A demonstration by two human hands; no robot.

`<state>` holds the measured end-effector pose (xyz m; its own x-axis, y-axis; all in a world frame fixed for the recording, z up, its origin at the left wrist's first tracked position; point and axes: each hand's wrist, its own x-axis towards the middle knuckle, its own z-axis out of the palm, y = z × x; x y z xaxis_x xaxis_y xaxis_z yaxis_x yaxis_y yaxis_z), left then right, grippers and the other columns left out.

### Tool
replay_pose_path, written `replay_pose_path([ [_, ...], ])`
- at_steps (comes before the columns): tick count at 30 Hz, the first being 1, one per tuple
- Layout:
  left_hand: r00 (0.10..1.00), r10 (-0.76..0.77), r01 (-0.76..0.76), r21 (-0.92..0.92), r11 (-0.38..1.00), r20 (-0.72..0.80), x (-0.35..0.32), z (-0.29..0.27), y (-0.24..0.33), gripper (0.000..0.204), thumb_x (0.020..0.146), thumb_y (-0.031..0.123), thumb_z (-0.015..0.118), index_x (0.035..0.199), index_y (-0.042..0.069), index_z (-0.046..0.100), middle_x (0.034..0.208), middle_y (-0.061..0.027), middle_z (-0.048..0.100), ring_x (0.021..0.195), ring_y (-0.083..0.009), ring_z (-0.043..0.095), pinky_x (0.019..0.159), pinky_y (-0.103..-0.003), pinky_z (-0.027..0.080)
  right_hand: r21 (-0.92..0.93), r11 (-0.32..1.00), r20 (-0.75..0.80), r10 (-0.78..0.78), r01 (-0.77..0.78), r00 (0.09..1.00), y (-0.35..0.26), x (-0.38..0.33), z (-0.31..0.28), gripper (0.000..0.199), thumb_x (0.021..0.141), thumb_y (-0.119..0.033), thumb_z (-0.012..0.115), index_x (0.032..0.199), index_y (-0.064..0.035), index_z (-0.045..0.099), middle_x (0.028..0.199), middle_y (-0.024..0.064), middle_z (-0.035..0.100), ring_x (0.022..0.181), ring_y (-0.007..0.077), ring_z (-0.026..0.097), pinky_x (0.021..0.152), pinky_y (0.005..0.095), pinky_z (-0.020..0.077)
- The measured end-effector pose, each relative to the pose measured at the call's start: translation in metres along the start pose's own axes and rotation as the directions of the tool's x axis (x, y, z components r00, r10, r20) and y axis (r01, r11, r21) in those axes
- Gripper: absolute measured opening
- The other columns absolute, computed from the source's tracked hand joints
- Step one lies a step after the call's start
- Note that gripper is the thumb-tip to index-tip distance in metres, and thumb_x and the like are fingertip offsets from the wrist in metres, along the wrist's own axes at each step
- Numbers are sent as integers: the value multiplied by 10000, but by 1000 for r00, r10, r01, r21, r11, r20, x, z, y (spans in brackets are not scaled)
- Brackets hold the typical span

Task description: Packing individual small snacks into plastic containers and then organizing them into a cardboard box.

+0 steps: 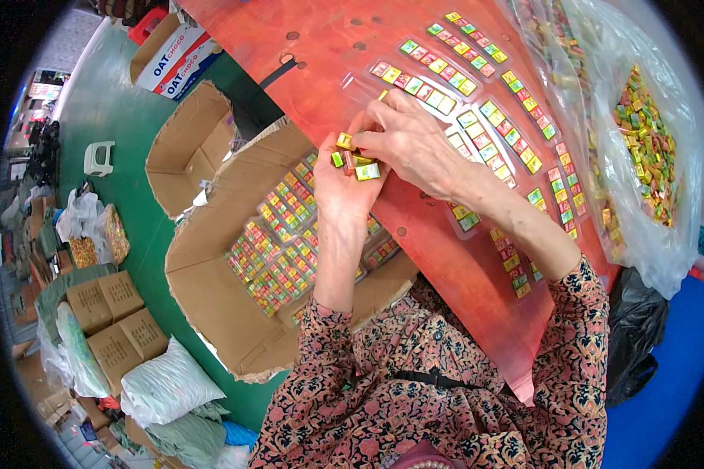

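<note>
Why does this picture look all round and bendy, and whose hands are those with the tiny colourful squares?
The picture comes from a small camera worn on a person's head, looking down. Its wide lens bends straight edges, so everything looks round. There is no machine here, just a person's two bare hands. The left hand cups a few small wrapped cubes, yellow and green, and the right hand picks at them with its fingertips. Under the hands is an orange-red table with clear trays of cubes in rows. To the right sits a clear plastic bag full of loose cubes. To the left is an open cardboard box holding filled packs.
</note>
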<state>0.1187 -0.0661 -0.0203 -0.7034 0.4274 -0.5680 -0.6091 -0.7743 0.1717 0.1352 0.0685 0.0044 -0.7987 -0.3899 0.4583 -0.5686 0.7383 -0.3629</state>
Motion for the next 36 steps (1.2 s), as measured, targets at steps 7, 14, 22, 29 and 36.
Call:
replay_pose_path([
  [7, 991, 76, -70, 57, 996, -110, -2, 5, 0, 331, 937, 289, 302, 1052, 56, 507, 1019, -93, 573, 931, -223, 554, 825, -402, 437, 12, 997, 18, 72, -73, 997, -5, 4, -4, 114, 714, -70, 606, 824, -49, 629, 842, 41, 563, 849, 234, 493, 741, 336, 429],
  [14, 941, -94, 181, -248, 952, 324, 0, -3, 3, 447, 939, 289, 267, 1253, -5, 390, 1242, -210, 457, 1182, -336, 420, 1026, -524, 278, 567, 678, 83, 517, -467, 852, 17, 29, -18, 112, 767, -87, 617, 838, -1, 618, 694, 59, 597, 665, 138, 559, 600, 287, 449],
  [22, 968, -83, 140, -231, 963, 238, 3, 1, -1, 503, 938, 306, 250, 1329, -8, 292, 1366, -230, 334, 1285, -358, 307, 1062, -526, 194, 185, 894, -310, 446, -407, 839, 62, 33, 31, 117, 741, -97, 630, 790, 8, 638, 678, 110, 610, 618, 238, 576, 590, 343, 459],
  [29, 982, -47, 85, -210, 974, 183, 0, 4, 0, 483, 933, 292, 277, 1307, -11, 312, 1338, -227, 374, 1278, -341, 327, 1066, -522, 189, 18, 914, -216, 400, -406, 891, 54, 31, 29, 90, 722, -77, 620, 779, -15, 650, 761, 125, 590, 776, 311, 536, 733, 412, 425],
  [36, 980, -46, 83, -186, 979, 195, 0, 3, -2, 476, 932, 293, 281, 1280, -25, 342, 1313, -227, 400, 1255, -341, 358, 1061, -522, 209, 162, 897, -141, 433, -410, 891, 49, 29, 13, 100, 748, -91, 605, 795, -14, 647, 757, 122, 585, 764, 289, 552, 716, 388, 432],
])
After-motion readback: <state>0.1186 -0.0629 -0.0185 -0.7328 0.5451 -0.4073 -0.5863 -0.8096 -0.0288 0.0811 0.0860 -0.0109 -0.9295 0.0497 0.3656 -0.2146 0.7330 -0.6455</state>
